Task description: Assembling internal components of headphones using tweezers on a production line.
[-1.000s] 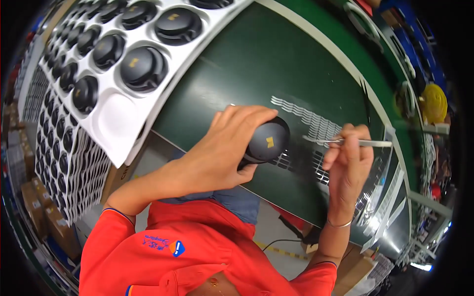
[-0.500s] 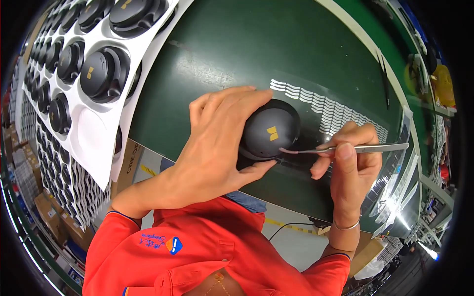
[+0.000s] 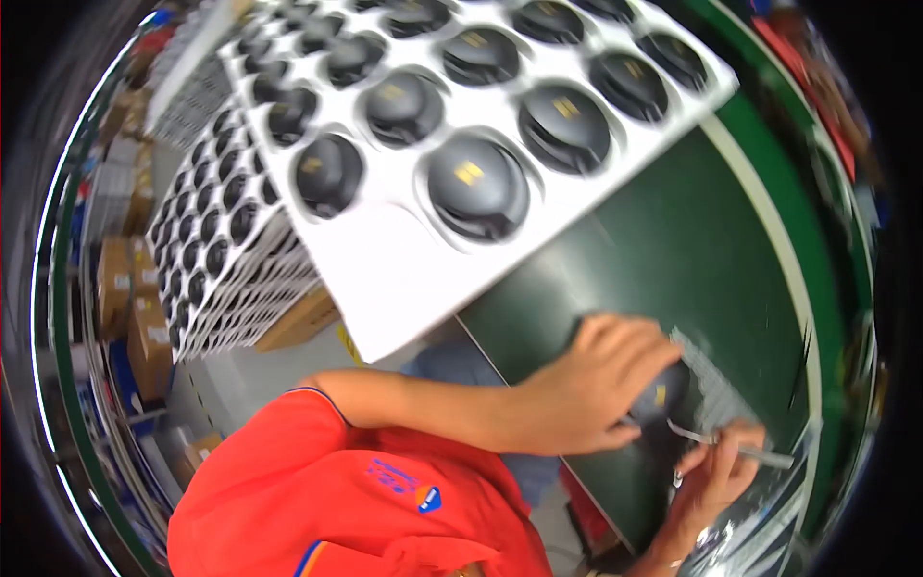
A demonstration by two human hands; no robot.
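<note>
1. Left hand [image 3: 588, 389]: curled around the black dome [image 3: 674, 381], fingers across the far-left side, thumb at the near side. You're gripping it.
2. Dome sits above or on the worktop [image 3: 615, 264], right of your left hand; can't tell if it touches. Rounded face toward the camera, gold mark [image 3: 661, 395] showing. Outline looks round, partly covered, so no clear long axis.
3. Right hand [image 3: 723, 469]: closed on the slim metal tool [image 3: 769, 456]. Long axis roughly left-right: tip left at the dome's near edge, tail right and slightly nearer you. Tip contact: too blurred to tell.
4. Pale sticker sheet [image 3: 716, 389] lies just right of the dome.
5. White tray [image 3: 385, 264] of similar domes stands beyond, to the left.
</note>
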